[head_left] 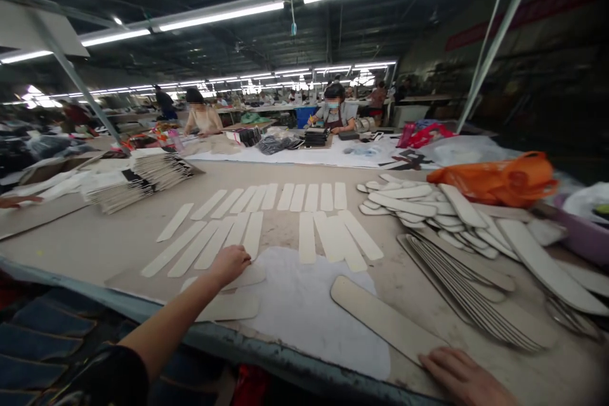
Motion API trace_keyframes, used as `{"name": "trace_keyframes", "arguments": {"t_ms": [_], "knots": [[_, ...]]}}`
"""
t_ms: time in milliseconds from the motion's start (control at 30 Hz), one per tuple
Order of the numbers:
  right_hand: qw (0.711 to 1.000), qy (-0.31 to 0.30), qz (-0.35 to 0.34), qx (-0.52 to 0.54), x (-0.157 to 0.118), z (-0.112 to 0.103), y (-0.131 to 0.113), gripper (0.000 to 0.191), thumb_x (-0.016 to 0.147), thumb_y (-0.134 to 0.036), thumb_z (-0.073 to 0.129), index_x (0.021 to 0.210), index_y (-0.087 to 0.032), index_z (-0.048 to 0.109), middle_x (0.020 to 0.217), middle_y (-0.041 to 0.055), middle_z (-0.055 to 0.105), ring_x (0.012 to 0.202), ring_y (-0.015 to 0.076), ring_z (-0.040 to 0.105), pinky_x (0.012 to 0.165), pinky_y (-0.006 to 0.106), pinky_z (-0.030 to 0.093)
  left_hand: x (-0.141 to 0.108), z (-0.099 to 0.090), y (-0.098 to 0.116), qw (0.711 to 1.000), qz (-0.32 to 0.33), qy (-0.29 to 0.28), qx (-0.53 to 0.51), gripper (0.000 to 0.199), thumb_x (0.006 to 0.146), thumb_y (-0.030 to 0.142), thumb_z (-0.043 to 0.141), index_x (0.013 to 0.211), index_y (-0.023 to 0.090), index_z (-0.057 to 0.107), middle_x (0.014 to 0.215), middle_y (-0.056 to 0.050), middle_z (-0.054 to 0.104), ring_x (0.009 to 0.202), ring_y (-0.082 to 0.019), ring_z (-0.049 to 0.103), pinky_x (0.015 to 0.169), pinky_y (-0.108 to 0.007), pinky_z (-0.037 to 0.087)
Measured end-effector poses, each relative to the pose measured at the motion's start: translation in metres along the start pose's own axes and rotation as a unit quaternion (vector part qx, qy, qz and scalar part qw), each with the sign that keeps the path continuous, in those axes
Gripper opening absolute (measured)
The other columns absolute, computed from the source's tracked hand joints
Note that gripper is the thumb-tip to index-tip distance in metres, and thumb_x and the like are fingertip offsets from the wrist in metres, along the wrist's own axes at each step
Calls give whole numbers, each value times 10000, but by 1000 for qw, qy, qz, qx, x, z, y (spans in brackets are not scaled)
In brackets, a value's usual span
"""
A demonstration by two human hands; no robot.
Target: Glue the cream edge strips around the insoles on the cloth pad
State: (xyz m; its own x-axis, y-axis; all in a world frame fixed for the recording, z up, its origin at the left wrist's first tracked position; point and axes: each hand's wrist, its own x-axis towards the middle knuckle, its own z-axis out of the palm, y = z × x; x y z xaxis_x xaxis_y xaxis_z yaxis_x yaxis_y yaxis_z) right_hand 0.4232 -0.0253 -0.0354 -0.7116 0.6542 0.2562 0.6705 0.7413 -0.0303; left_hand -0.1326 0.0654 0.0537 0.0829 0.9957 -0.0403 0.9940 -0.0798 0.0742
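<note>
My left hand (233, 264) has its fingers closed at the near end of a short cream strip (254, 233), the last in the left group of the near row. More cream strips lie flat in two rows, one behind the other. Beneath my left forearm are a few loose pale pieces (231, 306), partly hidden. My right hand (466, 375) lies with fingers stretched out on the near end of a long beige piece with a rounded tip (375, 307). That piece rests partly over a white cloth (314, 317).
A fanned stack of long dark-edged pieces (476, 298) and a heap of pale pieces (428, 206) lie at right, by an orange bag (495, 179). Stacked cards (157, 171) stand at back left. Co-workers (335, 111) sit beyond the table (280, 171). A hand (19, 201) shows at far left.
</note>
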Motion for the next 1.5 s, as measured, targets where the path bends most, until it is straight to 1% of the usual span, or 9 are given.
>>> {"name": "trace_keyframes", "arguments": {"t_ms": [267, 567, 800, 933, 1033, 1133, 1300, 1400, 1500], "knots": [[996, -13, 81, 43, 13, 0, -10, 478, 748, -147, 476, 1160, -379, 549, 1147, -24, 602, 1097, 184, 524, 914, 313, 456, 18, 8, -8, 995, 41, -51, 76, 267, 803, 294, 444, 752, 197, 687, 838, -72, 634, 801, -185, 577, 735, -298, 387], [985, 6, 130, 111, 23, -12, -18, 360, 789, -162, 451, 1054, -326, 631, 1135, 30, 607, 1130, 195, 493, 975, 362, 404, 20, 1, 6, 993, 68, -17, 98, 226, 762, 233, 435, 689, 161, 636, 793, -76, 613, 751, -187, 569, 730, -300, 388], [953, 123, 237, 145, 24, -21, -23, 431, 818, -326, 505, 1241, -247, 488, 1239, 86, 522, 1157, 214, 464, 978, 395, 398, 13, -63, 30, 989, 73, 128, -7, 204, 746, 339, 454, 764, 185, 586, 823, -30, 601, 748, -156, 547, 725, -245, 404], [887, 243, 311, 241, 36, -27, -26, 385, 819, -353, 501, 1163, -187, 552, 1115, 112, 590, 1026, 210, 552, 901, 365, 464, -5, -112, 68, 959, 72, 129, -242, 229, 637, 404, 597, 738, 198, 599, 752, 7, 611, 722, -160, 545, 671, -232, 427], [820, 267, 360, 357, 47, -28, -28, 351, 809, -379, 510, 1092, -189, 593, 1031, 97, 625, 903, 192, 598, 844, 360, 494, -21, -128, 106, 881, 40, 107, -459, 248, 580, 368, 658, 761, 203, 622, 768, 25, 637, 771, -175, 552, 666, -244, 451], [743, 268, 392, 471, 56, -26, -32, 396, 766, -435, 552, 1072, -186, 598, 979, 82, 642, 874, 190, 605, 830, 380, 493, -31, -122, 145, 802, -1, 71, -593, 254, 511, 307, 693, 743, 220, 637, 813, 37, 664, 811, -206, 571, 680, -278, 492], [588, 227, 406, 662, 64, -26, -38, 561, 658, -544, 624, 1080, -177, 587, 973, 76, 625, 837, 188, 627, 745, 350, 517, -35, -94, 196, 754, -62, -18, -654, 255, 431, 304, 684, 670, 227, 641, 773, 7, 680, 766, -266, 592, 564, -337, 524], [549, 211, 420, 690, 65, -27, -39, 565, 616, -532, 666, 1063, -192, 599, 968, 61, 621, 818, 167, 628, 705, 306, 523, -36, -79, 213, 744, -76, -48, -663, 260, 433, 319, 683, 681, 248, 654, 760, 13, 686, 765, -280, 598, 552, -354, 530], [545, 210, 436, 685, 63, -27, -36, 466, 625, -507, 664, 970, -194, 642, 841, 29, 635, 715, 132, 622, 618, 253, 522, -38, -69, 219, 732, -85, -65, -673, 212, 463, 332, 679, 666, 280, 654, 781, 34, 687, 794, -273, 610, 565, -338, 540]]}}
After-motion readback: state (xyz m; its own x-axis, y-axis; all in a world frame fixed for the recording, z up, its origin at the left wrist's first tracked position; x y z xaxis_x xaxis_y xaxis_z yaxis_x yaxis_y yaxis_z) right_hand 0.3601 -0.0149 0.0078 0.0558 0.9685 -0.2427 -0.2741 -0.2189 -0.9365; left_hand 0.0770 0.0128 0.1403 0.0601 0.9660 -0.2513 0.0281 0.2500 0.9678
